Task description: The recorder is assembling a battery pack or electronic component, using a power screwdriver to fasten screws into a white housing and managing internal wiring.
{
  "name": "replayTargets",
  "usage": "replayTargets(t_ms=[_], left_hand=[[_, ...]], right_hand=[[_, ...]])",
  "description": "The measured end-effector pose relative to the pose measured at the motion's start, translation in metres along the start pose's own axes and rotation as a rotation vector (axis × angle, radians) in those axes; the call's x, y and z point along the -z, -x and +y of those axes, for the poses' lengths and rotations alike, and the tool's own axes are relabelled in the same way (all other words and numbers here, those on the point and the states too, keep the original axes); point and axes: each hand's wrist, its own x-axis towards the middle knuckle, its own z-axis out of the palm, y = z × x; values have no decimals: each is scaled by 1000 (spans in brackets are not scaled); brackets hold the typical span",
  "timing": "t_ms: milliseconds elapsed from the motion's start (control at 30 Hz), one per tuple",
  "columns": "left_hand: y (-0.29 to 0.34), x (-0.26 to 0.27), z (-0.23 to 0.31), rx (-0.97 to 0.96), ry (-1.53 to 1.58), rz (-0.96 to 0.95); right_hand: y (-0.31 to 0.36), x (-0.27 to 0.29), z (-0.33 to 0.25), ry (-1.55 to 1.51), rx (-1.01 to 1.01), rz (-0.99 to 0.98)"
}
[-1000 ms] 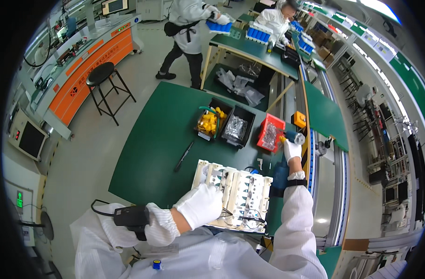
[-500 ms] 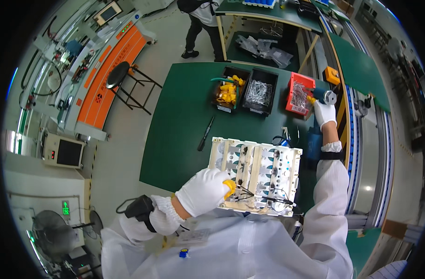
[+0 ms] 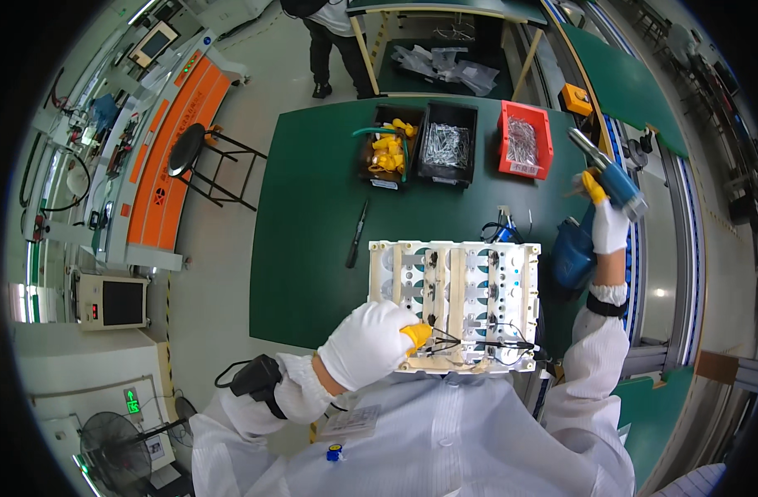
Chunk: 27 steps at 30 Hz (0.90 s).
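Note:
A white plastic battery-module tray (image 3: 455,277) with metal strips and black wires (image 3: 486,349) lies at the table's near edge. My left hand (image 3: 370,341), white-gloved with yellow fingertips, is closed at its lower left, beside the splayed wire ends; what it pinches is hidden. Off the tray's right side, my right hand (image 3: 608,222) grips a blue cordless power driver (image 3: 617,184), its silver nose tilted up and left. Something small and greyish, blurred, shows by that hand's yellow fingertip. A rounded blue part (image 3: 572,257) appears below this hand, probably the driver's base.
Beyond the tray stand a black bin of yellow pieces (image 3: 387,153), a black bin of screws (image 3: 445,145) and a red bin of metal pieces (image 3: 524,141). A black pen-like tool (image 3: 357,236) lies left. A conveyor rail (image 3: 685,273) runs along the right; a stool (image 3: 188,151) stands left.
My right hand has left the red bin, moving right and nearer, and the driver has turned so its silver nose points up-left. My left hand stays at the tray's lower left. The view has shifted slightly.

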Motion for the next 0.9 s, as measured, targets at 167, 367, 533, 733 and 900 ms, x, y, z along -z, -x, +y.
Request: replayTargets(t_ms=[167, 367, 533, 733, 900], left_hand=[[-5, 0, 2, -16, 23, 49], [-18, 9, -4, -33, 34, -85], [-24, 10, 6, 11, 37, -188], [-20, -1, 14, 31, 54, 46], [-32, 17, 13, -76, 16, -55]], right_hand=[[56, 37, -4, -190, 160, -30], [101, 52, -8, -183, 100, -1], [119, 20, -16, -185, 142, 136], [85, 6, 2, -27, 229, 133], [83, -6, -50, 404, 11, 23]])
